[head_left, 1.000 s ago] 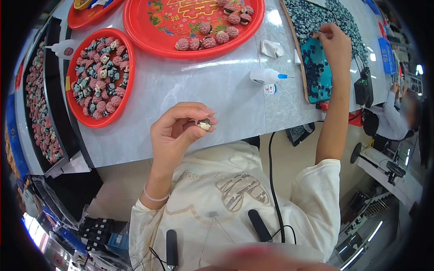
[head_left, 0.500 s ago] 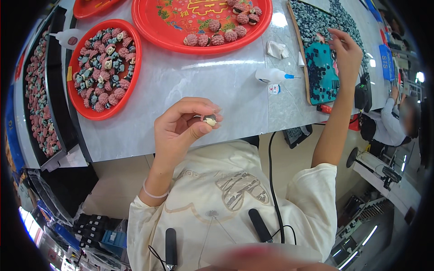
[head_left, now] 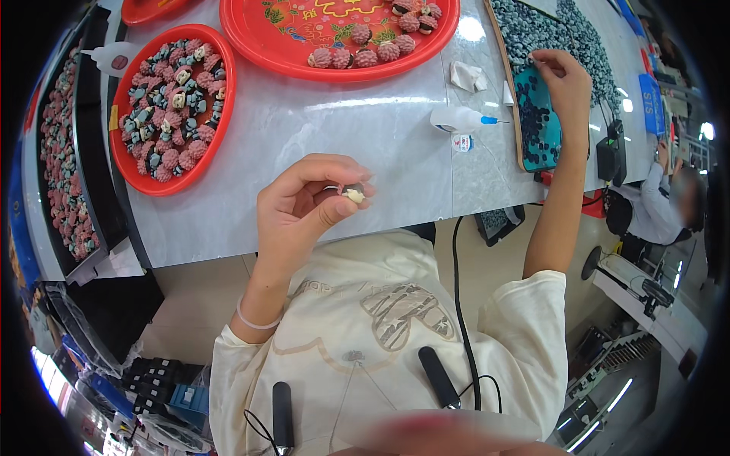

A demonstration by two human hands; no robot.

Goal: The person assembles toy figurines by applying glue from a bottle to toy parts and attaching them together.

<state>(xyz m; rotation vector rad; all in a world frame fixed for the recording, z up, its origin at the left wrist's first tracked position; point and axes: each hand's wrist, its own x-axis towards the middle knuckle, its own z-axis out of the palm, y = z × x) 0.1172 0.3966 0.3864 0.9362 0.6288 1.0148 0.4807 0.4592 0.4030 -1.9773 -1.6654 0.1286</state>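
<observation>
A small figurine piece [head_left: 353,194], dark above with a cream face-like part below, is pinched between the thumb and fingers of my left hand [head_left: 300,201], above the table's near edge. My right hand [head_left: 569,83] reaches over a wood-edged tray [head_left: 511,106] at the right. Its thumb and index finger come together by the grey-blue small parts [head_left: 582,45] at the tray's far side; whatever lies between the fingertips is too small to make out. Loose dark pieces [head_left: 538,125] lie on the tray's teal surface beside that hand.
Left of my hands stands a red basin [head_left: 230,99] of pink and grey-blue figurines. A large red tray [head_left: 304,72] with several pink ones is beyond. A white needle-tipped bottle [head_left: 455,119] and crumpled tissue [head_left: 468,77] lie near the right tray. A black cable [head_left: 458,289] hangs down.
My right hand has moved slightly left and its fingers have closed down onto the small parts at the tray's far side. My left hand keeps its hold on the figurine piece, almost unmoved.
</observation>
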